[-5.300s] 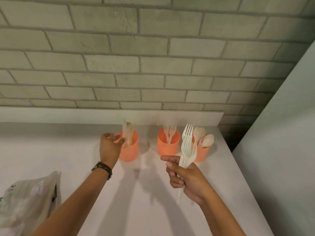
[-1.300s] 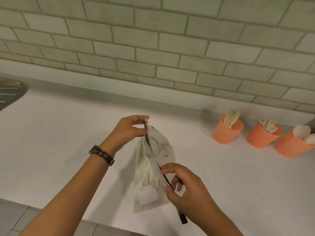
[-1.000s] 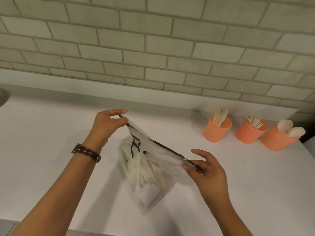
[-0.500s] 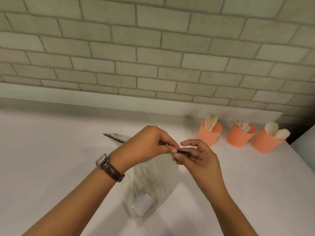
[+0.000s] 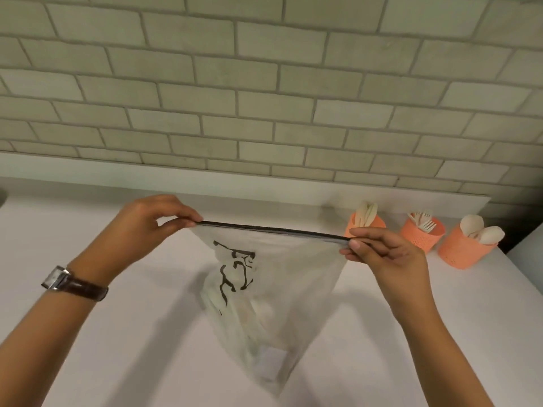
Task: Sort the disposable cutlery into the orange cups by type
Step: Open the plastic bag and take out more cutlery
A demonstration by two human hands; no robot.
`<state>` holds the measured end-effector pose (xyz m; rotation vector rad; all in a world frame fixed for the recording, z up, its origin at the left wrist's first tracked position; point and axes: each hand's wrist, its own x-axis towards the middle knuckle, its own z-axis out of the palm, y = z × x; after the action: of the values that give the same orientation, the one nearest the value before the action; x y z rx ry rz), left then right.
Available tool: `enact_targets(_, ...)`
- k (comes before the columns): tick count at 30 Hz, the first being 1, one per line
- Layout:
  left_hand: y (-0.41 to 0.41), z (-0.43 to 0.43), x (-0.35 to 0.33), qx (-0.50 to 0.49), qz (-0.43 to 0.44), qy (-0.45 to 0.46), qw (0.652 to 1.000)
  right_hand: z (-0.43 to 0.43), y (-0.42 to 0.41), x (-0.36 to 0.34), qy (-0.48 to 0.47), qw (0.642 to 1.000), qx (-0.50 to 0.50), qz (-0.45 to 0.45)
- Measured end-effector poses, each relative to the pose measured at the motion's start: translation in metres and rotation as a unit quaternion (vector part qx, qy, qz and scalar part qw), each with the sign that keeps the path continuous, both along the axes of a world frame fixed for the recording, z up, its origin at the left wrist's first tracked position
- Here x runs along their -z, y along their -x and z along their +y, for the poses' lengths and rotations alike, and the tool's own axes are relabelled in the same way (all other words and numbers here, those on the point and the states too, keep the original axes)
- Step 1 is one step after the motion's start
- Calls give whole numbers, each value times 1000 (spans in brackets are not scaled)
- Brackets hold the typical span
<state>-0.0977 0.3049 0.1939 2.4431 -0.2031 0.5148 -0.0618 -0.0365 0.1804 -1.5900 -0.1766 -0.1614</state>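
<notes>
Pale brick tiles [image 5: 264,83] back a white counter [image 5: 117,348], and over it you hold a clear zip bag [image 5: 293,283] stretched between your hands. Just beyond your right hand [image 5: 385,254], toward the wall, three orange cups [image 5: 420,237] stand in a row. The one nearest that hand holds what look like knives [image 5: 365,214], the middle one forks [image 5: 424,221] and the farthest spoons [image 5: 482,232], so sorting by type is under way. More seems left to do: pale cutlery [image 5: 235,312] shows through the plastic low in the bag, below and between your hands, too blurred to count or name. Your left hand [image 5: 150,227] pinches the left end of the bag's dark zip strip [image 5: 273,229] between thumb and fingertips, with a watch [image 5: 58,282] on that wrist. Your right hand pinches the right end the same way. The strip runs taut and straight from one hand to the other and reads as one closed line, though that is not certain. You likely need to part it before more pieces can reach the cups.
</notes>
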Motion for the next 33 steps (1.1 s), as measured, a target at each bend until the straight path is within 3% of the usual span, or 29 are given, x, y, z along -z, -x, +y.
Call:
enact_targets(5, 12, 4, 4, 23, -37, -35, 998, 10, -10, -1, 36, 999, 0, -27)
enact_targets(9, 21, 7, 12, 66, -13, -30, 997, 11, -13, 1, 111, 994, -7, -10)
enact_targets(15, 30, 3, 10, 110, -51, -120, 985, 5, -25, 1, 164, 985, -44, 37)
enact_targets(17, 32, -1, 5, 108, -10, -129, 986, 5, -27, 1, 181, 981, -45, 45)
enact_targets(21, 39, -22, 1, 55, 140, -107, 983, 17, -21, 4, 266, 964, 16, -26)
enact_targets(25, 31, -40, 15, -102, 139, -150, 974, 23, -8, 5, 380, 912, -46, -147)
enact_targets(27, 29, -33, 27, -140, 119, -133, 974, 21, -2, 10, 433, 891, -56, -128)
enact_targets(30, 35, -27, 45, -190, 65, -174, 964, 24, 11, 23, 502, 859, 13, -98)
enact_targets(32, 37, -34, 54, -186, 97, -162, 964, 31, 20, 33, 474, 878, 22, -59)
enact_targets(33, 36, -39, 58, -171, 124, -119, 970, 36, 24, 36, 391, 920, -2, 7)
